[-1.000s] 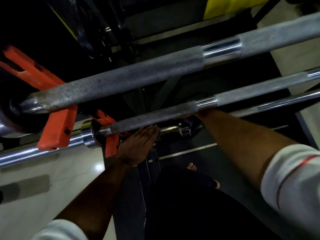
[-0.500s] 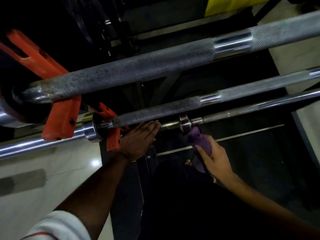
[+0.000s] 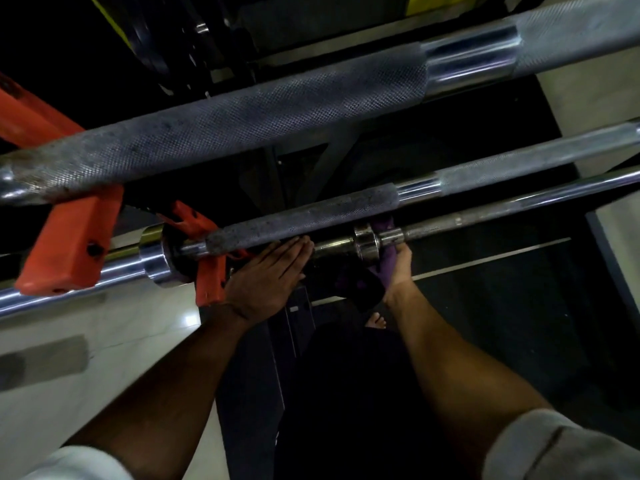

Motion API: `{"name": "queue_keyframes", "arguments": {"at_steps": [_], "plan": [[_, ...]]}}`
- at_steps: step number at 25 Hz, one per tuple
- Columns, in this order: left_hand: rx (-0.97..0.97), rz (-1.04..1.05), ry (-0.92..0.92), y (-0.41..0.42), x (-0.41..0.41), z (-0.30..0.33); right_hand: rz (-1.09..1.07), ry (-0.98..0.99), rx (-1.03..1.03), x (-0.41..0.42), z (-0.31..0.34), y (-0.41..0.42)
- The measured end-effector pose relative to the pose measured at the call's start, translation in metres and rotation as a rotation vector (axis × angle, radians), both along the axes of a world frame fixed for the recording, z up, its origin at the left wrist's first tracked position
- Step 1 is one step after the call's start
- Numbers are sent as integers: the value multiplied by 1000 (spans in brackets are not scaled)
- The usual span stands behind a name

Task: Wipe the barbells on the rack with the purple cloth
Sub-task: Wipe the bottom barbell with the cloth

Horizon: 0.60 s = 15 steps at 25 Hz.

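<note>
Wiping grip: right hand (image 3: 398,268) holds the purple cloth (image 3: 384,261) wrapped round the low bar (image 3: 485,216), just right of the collar (image 3: 366,242); the fingers go under the bar and curl out of sight.
Cloth: part shows above the bar beside the collar, part below it, and a dark fold hangs down left of the wrist.
Left hand (image 3: 266,275): flat, fingers straight and together, tips touching the metal left of the collar; it grips nothing.
Doing it well: I judge the cloth should stay closed all round the bar and slide away from the collar along the smooth length, the flat hand steadying the bar so it does not roll. The seam at the collar likely needs a twist of the cloth.
Other bars: middle bar (image 3: 311,216) lies just above the collar; top bar (image 3: 242,133) well above it. Both are knurled and look dull and spotted.
Rack: orange hooks (image 3: 69,244) carry the bars left of the collar.
Hidden: right fingertips; how far the cloth wraps behind.
Cut off: every bar's right end; the top bar's left end.
Hard to make out: dark machinery above the top bar; dirt on the low bar.
</note>
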<state>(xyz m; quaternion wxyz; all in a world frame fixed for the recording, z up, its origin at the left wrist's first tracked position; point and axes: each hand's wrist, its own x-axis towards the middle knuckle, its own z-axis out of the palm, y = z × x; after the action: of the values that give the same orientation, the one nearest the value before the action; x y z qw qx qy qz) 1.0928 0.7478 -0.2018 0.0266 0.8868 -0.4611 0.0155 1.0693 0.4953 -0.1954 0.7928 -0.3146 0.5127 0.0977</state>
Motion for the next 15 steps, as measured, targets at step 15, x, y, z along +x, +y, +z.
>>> {"name": "queue_keyframes", "arguments": {"at_steps": [15], "plan": [[-6, 65, 140, -1, 1, 9, 153, 92, -23, -56, 85, -23]]}}
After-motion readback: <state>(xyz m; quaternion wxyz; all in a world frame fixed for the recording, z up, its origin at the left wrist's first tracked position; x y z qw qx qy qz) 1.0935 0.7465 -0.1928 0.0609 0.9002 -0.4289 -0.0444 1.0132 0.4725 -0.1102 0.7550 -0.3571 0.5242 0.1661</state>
